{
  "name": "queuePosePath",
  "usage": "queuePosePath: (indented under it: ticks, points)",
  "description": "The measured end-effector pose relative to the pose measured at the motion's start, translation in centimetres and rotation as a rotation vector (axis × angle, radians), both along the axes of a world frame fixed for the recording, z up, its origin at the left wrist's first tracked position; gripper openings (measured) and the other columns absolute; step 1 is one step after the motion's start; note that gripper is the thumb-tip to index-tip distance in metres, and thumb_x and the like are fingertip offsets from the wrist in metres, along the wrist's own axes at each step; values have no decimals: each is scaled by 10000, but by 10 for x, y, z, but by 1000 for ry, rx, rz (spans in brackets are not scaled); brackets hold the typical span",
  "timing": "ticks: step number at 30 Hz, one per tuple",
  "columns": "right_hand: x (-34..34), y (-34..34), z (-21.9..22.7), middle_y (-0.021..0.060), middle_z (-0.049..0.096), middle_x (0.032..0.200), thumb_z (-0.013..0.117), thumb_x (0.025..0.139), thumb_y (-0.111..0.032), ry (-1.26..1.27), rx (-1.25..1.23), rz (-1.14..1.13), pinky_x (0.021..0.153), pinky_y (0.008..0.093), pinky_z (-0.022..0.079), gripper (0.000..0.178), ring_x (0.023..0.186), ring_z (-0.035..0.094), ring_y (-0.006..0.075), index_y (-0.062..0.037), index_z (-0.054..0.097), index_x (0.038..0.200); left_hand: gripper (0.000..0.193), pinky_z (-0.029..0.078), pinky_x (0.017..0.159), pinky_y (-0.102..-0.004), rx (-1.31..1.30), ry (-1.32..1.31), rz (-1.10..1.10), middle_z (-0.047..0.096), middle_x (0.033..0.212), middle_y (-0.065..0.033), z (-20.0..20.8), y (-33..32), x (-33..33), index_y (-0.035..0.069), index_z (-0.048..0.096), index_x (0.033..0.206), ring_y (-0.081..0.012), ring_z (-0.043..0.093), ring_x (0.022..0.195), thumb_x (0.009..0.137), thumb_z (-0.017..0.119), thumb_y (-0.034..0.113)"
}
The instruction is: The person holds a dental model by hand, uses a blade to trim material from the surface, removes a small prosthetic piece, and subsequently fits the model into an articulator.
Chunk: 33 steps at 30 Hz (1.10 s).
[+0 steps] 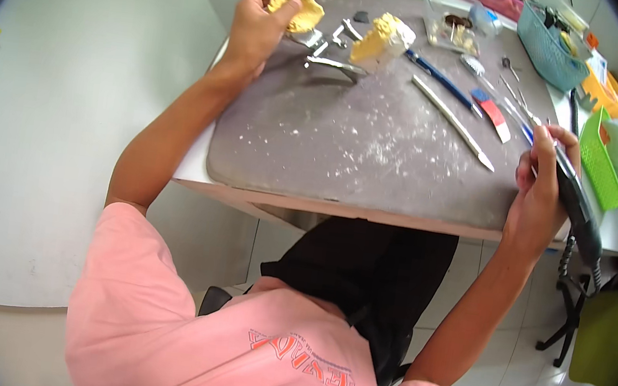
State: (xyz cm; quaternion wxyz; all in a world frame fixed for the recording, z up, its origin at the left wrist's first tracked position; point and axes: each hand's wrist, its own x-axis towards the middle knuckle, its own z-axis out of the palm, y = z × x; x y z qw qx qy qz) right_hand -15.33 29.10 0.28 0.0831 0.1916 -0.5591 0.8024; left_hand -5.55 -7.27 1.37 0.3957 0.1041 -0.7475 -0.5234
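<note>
At the far left of the desk, my left hand (255, 30) is closed on a yellow dental plaster cast (307, 15), with the thumb over it. A metal articulator (338, 65) lies just beside and below that cast; I cannot tell whether the two are joined. Another yellow and white dental cast (377, 43) rests against the articulator's right side. Over the desk's right edge, my right hand (542, 179) grips a black rotary handpiece (582, 215), slim end pointing up and left. Its coiled cord (567, 255) hangs below the desk edge.
A grey mat (276, 143) dusted with white bits covers the desk. On it lie a blue pen (444, 81), a pale pointed stick (452, 123), a red-and-blue eraser (491, 115) and a clear box (452, 33). Teal (546, 56) and green (604, 164) baskets line the right.
</note>
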Motion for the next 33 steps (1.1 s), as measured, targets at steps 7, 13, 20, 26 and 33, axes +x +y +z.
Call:
queuePosePath:
  ticks: [7,13,20,26,33]
  points:
    - [-8,2,-7,-18,531,705,723,876,-69,36,23,-19,481,192,313,137,526,446,46,-9,622,947,211,555,799,-264,12,84,12,692,1037,-123,-8,15,-7,-48,618,1069,-141,670,913,919,669,92]
    - [-10,5,-7,-11,531,713,716,877,-51,26,5,-14,476,188,314,126,530,445,45,-8,617,944,232,574,851,-279,11,57,23,684,1081,-116,-11,18,-9,-34,603,1128,-146,674,962,963,662,117]
    - [0,-9,-6,-6,543,715,723,873,-56,22,0,-22,477,187,321,130,530,461,47,-12,621,940,178,557,798,-269,55,114,32,692,1041,-114,-14,5,3,-42,624,1055,-138,660,913,943,642,95]
    - [-17,28,3,-65,447,670,693,919,-214,28,212,-199,525,202,319,122,566,395,32,-113,648,970,271,564,803,-313,-20,36,129,669,1041,-113,-1,29,-35,34,632,1148,-189,663,921,951,669,217]
    - [-28,-12,-10,82,620,718,736,800,-124,71,57,-16,664,344,490,199,681,610,162,-20,585,877,331,480,1041,-354,36,-37,20,613,1300,-154,-54,-83,-18,-20,547,1262,-230,603,1185,1046,544,231]
